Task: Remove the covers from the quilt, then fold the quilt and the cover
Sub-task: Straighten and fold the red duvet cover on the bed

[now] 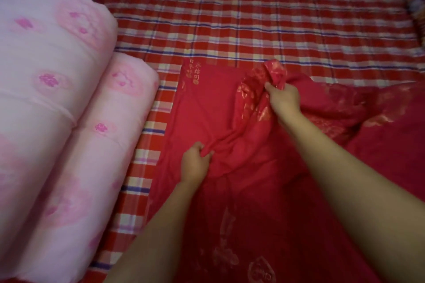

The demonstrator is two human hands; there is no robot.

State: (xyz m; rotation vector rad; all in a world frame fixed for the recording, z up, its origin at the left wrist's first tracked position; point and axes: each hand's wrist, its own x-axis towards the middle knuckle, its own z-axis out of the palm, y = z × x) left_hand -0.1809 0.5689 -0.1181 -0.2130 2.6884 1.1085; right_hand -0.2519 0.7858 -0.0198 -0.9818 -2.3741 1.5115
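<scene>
Head view showed the cover [220, 108] lying rumpled and only partly spread out, already off its filling. The left hand [194, 163] pinched a fold near the cover's middle. The right hand [284, 96] gripped a bunched corner at the cover's far edge, lifted a little, and the two hands were well apart. The cloth looked thin, soft and light, likely to slide and crease, so corners and hems seemed the best holds. The quilt [57, 99] lay folded and bulky just left of the cover. The checked bed [253, 7] stretched beyond the cover.
</scene>
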